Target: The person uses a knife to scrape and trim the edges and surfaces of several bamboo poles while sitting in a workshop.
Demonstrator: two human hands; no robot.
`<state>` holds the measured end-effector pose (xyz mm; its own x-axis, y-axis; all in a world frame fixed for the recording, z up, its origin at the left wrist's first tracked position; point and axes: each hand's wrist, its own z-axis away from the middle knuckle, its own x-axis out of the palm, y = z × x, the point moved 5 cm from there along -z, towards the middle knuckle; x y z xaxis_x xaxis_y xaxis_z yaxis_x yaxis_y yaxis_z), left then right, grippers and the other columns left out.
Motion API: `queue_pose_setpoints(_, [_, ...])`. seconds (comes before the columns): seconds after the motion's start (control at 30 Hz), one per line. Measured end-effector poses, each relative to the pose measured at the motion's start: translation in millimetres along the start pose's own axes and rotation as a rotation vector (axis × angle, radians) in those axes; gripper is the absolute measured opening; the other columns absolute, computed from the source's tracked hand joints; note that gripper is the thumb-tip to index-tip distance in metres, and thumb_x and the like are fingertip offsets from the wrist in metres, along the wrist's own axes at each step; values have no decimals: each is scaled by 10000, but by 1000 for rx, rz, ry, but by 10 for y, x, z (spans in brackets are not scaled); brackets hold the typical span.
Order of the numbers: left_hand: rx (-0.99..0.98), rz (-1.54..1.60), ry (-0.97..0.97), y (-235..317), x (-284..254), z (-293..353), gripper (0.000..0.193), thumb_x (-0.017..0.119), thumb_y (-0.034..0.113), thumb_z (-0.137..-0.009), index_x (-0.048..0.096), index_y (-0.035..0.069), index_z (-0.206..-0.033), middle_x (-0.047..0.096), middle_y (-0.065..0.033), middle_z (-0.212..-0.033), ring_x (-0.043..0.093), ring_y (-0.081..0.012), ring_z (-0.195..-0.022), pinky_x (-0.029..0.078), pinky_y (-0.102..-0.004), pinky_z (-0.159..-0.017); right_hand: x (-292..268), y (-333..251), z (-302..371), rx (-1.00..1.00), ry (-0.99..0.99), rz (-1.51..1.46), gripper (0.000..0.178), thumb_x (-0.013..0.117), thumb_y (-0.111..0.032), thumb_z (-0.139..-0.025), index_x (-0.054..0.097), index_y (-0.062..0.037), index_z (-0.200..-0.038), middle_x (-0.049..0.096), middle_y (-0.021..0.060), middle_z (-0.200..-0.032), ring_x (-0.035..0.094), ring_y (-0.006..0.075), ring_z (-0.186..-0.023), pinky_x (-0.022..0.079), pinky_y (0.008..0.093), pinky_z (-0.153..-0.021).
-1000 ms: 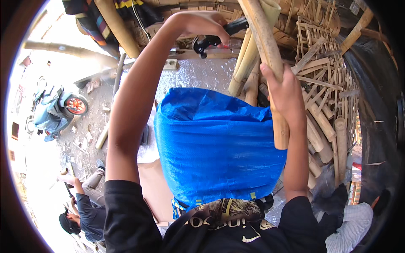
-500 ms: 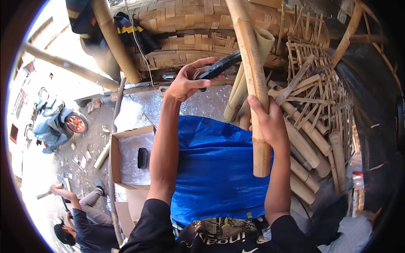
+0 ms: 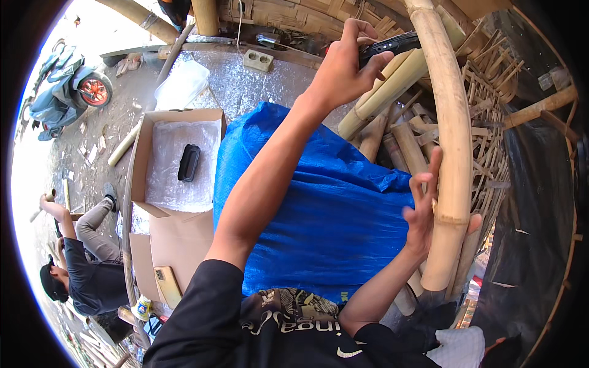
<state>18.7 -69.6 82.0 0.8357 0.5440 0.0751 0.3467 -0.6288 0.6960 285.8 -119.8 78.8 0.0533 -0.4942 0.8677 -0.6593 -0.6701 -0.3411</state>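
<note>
Bamboo pole [image 3: 451, 135] shifted rightward, right hand [image 3: 421, 226] spread behind it, left hand [image 3: 348, 66] gripping black tool [image 3: 394, 45]

Black short-sleeved cloth shirt [image 3: 288, 346]: pale-gold lettering [image 3: 313, 327] across the chest, only partly readable among folds; below it, a pale curved tick-shaped mark [image 3: 348, 352].
Blue plastic sheet [image 3: 334, 227]: small yellow-green print [image 3: 343, 297] near its lower edge, illegible.
White-and-yellow tub [image 3: 142, 308]: coloured label with a blue patch, too small to read.
Slim black tool [image 3: 389, 46]: pale specks, possibly print, unreadable.
</note>
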Motion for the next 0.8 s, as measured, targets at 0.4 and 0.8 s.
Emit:
queue_pose_setpoints(0.4, [-198,-152,28,81,-34,-31,365,862,142,-783,731,13,-1098,743,-110,-757,665,-115,-515,521,-268,-459,-1,359,557,314,256,-175,835,550,-577,-990,257,31,-1483,563,263,-1010,638,313,-820,592,425,-668])
queue_pose_setpoints(0.8, [10,-560,25,507,-392,-253,260,839,175,-805,778,-21,-965,727,-84,-659,674,-109,-541,537,-274,-553,1426,-423,-22,-393,570,1794,965,648,-204,-780,184,-40,-1611,591,242,-1060,628,178,-686,528,253,-544])
